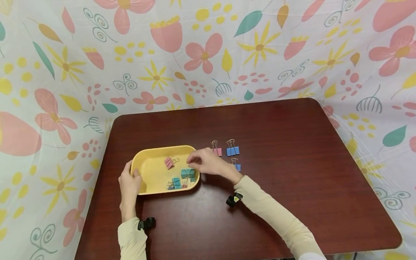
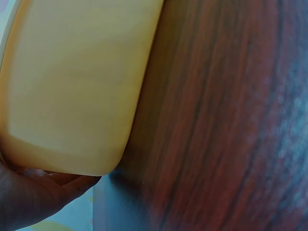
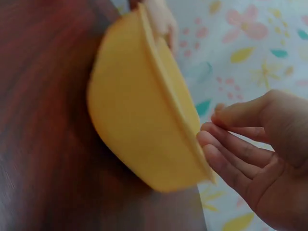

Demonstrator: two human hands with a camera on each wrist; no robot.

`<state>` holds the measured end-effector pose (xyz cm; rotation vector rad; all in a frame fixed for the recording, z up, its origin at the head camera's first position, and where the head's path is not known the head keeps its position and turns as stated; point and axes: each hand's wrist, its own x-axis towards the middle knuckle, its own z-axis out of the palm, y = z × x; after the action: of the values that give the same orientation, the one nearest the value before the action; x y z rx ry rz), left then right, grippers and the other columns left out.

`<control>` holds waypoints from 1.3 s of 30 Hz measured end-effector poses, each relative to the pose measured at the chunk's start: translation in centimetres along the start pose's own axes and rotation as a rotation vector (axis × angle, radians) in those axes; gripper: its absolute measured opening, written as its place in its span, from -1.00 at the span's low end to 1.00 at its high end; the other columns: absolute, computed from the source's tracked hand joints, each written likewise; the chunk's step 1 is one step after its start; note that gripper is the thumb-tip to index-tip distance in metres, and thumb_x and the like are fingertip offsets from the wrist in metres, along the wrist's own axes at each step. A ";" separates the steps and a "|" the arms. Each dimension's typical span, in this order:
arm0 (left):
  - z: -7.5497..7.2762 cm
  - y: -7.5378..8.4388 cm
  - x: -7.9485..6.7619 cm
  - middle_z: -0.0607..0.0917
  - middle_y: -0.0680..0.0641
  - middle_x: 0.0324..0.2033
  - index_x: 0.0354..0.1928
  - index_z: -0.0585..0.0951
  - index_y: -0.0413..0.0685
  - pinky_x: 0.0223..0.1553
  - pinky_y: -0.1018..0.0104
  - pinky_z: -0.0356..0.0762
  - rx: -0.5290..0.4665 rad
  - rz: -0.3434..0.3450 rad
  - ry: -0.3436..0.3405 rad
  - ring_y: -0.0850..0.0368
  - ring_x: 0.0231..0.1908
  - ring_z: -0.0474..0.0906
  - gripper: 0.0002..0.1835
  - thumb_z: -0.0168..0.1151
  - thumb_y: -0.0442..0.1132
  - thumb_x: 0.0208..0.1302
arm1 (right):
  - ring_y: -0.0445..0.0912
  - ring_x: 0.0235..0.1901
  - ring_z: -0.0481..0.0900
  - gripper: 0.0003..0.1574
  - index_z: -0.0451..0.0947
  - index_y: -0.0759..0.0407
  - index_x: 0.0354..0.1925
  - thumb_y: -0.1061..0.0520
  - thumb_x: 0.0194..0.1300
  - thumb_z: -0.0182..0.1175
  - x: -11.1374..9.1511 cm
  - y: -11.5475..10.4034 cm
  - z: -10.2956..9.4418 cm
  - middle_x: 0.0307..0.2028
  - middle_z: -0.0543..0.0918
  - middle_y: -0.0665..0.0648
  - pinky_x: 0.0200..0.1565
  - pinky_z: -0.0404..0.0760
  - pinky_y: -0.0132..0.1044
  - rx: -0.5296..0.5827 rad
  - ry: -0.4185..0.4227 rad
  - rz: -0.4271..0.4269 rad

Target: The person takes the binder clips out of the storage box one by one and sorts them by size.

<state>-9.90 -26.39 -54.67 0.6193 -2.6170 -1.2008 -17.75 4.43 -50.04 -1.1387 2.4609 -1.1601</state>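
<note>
A yellow plastic tray stands on the left part of the table, and my left hand grips its left end, thumb over the rim. Inside lie a pink binder clip near the middle, a teal binder clip at the right end, and another teal clip along the near side with smaller ones around it. My right hand is over the tray's right rim, its bent fingertips just above the teal clip. In the right wrist view nothing shows between its thumb and fingers.
Right of the tray, on the dark wooden table, are a pink binder clip, a larger blue one and a smaller blue one, partly behind the right wrist. A flower-patterned cloth hangs behind the table.
</note>
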 end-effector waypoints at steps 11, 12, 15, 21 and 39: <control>0.0 0.0 0.1 0.63 -0.38 0.13 0.38 0.46 -0.08 -0.03 -0.14 0.50 -0.006 0.004 -0.001 -0.30 -0.01 0.58 -0.54 -0.03 -0.32 0.49 | -0.09 -0.14 0.68 -0.73 0.76 0.15 -0.10 0.09 0.24 0.45 1.1 -2.2 3.5 -0.17 0.78 0.09 0.01 0.61 -0.22 -0.249 -0.240 -0.054; 0.0 0.0 0.1 0.63 -0.38 0.13 0.38 0.46 -0.07 -0.02 -0.15 0.50 -0.005 0.005 -0.001 -0.30 0.00 0.58 -0.54 -0.03 -0.32 0.49 | -0.10 -0.15 0.67 -0.76 0.77 0.14 -0.13 0.10 0.24 0.45 1.0 -2.3 3.5 -0.19 0.78 0.08 0.00 0.60 -0.23 -0.265 -0.237 -0.058; -0.1 0.0 0.1 0.63 -0.38 0.14 0.38 0.46 -0.07 0.00 -0.16 0.49 -0.006 0.000 -0.003 -0.31 0.02 0.57 -0.54 -0.03 -0.32 0.49 | -0.13 -0.19 0.67 -0.87 0.78 0.13 -0.20 0.16 0.25 0.42 1.0 -2.1 3.6 -0.24 0.77 0.05 -0.02 0.60 -0.27 -0.270 -0.226 -0.072; -0.1 0.1 0.1 0.61 -0.38 0.16 0.41 0.44 -0.06 -0.02 -0.16 0.51 -0.009 -0.015 -0.017 -0.31 0.02 0.57 -0.53 -0.04 -0.32 0.50 | -0.15 -0.19 0.69 -0.90 0.77 0.17 -0.21 0.21 0.27 0.40 1.1 -1.6 3.1 -0.23 0.78 0.07 -0.08 0.63 -0.36 -0.206 -0.155 -0.046; -0.1 -0.1 0.2 0.62 -0.38 0.16 0.38 0.47 -0.05 0.07 -0.22 0.48 -0.010 -0.006 -0.001 -0.34 0.09 0.55 -0.54 -0.02 -0.32 0.49 | -0.25 -0.37 0.69 -0.86 0.81 0.14 -0.22 0.13 0.35 0.35 0.8 -0.1 -1.4 -0.30 0.82 0.01 -0.29 0.61 -0.38 -0.088 0.276 -0.097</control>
<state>-9.99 -26.60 -54.69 0.6252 -2.6103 -1.2151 -18.89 4.61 -48.88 -1.2054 2.7114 -1.3289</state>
